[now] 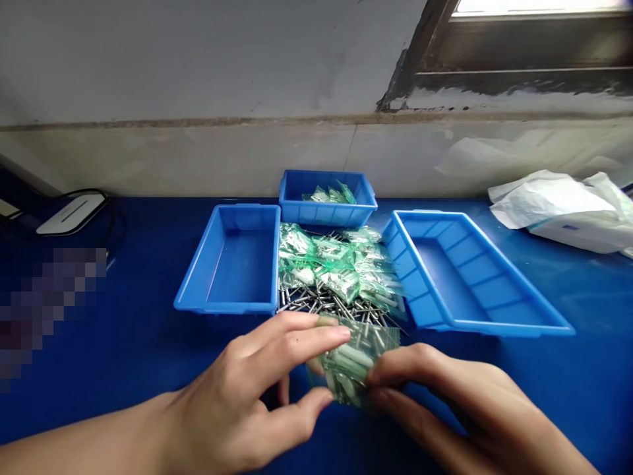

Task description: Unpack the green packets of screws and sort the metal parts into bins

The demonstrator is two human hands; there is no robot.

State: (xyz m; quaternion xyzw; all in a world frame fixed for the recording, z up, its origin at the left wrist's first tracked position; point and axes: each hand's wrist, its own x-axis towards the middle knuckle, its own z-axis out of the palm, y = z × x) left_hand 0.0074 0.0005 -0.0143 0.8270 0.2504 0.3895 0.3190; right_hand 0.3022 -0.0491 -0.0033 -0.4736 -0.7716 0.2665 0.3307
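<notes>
A small clear, green-tinted plastic bag with pale, elongated pieces inside is held up between my two hands. My left hand has its fingers over the bag's upper left part and its thumb at the lower left edge. On the right edge, my right hand pinches the bag between thumb and forefinger. Just beyond lie loose metal pins in a heap. Several similar filled green bags rest on and behind them.
A blue bin stands left of the pile and another blue bin on the right. The rear blue bin contains several bags. White plastic wrapping lies at the far right; a white device sits at the left, near the wall.
</notes>
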